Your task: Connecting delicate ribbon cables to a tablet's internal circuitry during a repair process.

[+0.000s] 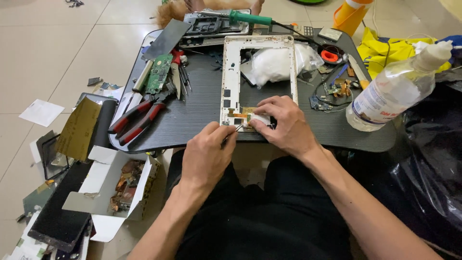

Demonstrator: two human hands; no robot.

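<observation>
A white rectangular tablet frame (258,79) lies on the dark oval worktop (202,115), its near end at the person's hands. The right hand (284,123) presses that end, fingers closed on a small white part. The left hand (208,154) pinches a thin tool beside it. Red-handled pliers (137,120) lie well left.

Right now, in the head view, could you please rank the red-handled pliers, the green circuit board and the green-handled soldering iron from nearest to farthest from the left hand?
From the left hand:
1. Red-handled pliers, on the tray to its left.
2. Green circuit board, farther up the tray's left side.
3. Green-handled soldering iron, at the tray's far edge.
</observation>
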